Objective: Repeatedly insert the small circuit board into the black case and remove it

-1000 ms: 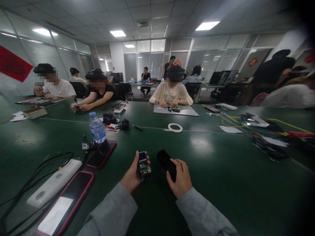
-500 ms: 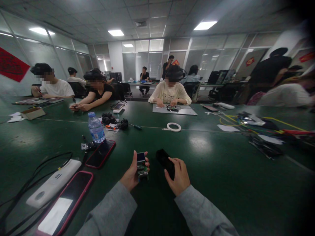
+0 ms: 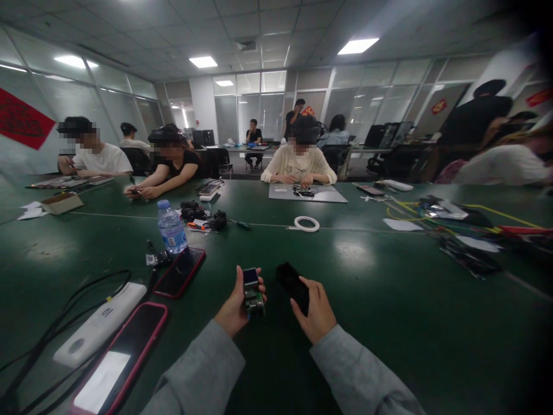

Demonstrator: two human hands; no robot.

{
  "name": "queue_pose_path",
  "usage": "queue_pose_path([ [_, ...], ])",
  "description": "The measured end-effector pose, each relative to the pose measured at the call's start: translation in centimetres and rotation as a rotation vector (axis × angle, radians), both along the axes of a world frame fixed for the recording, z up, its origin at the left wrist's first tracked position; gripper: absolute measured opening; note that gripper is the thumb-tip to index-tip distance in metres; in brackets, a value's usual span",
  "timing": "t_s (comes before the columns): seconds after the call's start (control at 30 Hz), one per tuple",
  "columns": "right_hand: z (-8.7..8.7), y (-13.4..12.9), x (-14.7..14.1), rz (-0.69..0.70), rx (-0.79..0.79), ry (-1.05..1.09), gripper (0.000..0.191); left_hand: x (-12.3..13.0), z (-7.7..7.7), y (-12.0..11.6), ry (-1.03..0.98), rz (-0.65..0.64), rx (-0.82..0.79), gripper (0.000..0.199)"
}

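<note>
My left hand [image 3: 233,305] is closed around a small circuit board [image 3: 253,295] with a little dark screen at its top end. The thumb lies along one edge and the fingertips show at the other. My right hand [image 3: 318,308] grips a black plastic case [image 3: 294,287], long and hollow-looking, tilted with its far end to the left. Board and case are side by side, apart, just above the green table [image 3: 276,369]. Whether the case touches the table I cannot tell.
On my left lie a phone in a red case [image 3: 123,357], a white power bank [image 3: 101,323] with black cables, a second phone [image 3: 180,272] and a water bottle [image 3: 171,227]. Ahead are a white tape ring [image 3: 306,224] and cable bundles [image 3: 216,220]. People [image 3: 299,158] sit across the table.
Both hands keep their hold on the board and the case. The whole view has shifted slightly, so everything near sits a little farther right.
</note>
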State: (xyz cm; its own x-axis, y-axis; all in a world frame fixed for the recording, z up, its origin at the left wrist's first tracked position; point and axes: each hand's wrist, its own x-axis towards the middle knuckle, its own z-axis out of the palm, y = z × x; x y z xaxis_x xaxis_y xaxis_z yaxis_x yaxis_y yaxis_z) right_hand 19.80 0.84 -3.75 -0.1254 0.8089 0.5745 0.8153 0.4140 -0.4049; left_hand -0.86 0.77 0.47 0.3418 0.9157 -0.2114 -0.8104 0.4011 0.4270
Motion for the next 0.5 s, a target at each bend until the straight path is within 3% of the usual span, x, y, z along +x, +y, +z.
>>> queue_pose_path([
  [0.3, 1.4, -1.0, -0.6, -0.126, 0.17, 0.006, 0.051, 0.0, 0.3, -0.1, 0.029, 0.015, -0.037, 0.055],
  [0.5, 1.5, -1.3, -0.6, -0.133, 0.163, -0.031, 0.051, -0.1, 0.2, -0.4, 0.027, -0.006, 0.002, 0.055],
])
